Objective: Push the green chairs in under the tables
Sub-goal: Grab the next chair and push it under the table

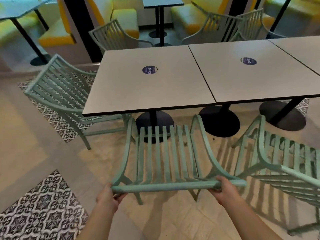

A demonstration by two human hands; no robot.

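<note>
A green slatted chair [164, 156] stands in front of me, facing the left grey table [138, 90], its seat front just short of the table's near edge. My left hand [108, 199] grips the left end of its top rail and my right hand [223, 189] grips the right end. A second green chair [284, 163] stands to the right, pulled out and angled, before the middle table [251, 80]. A third green chair [58, 90] sits at the left table's left side, partly tucked under.
Black pedestal bases [220, 122] stand under the tables. More green chairs [110, 37] line the tables' far side, with yellow booth seats [124, 16] behind. Patterned floor tiles [41, 208] lie at the lower left. A third table [304, 49] adjoins at the right.
</note>
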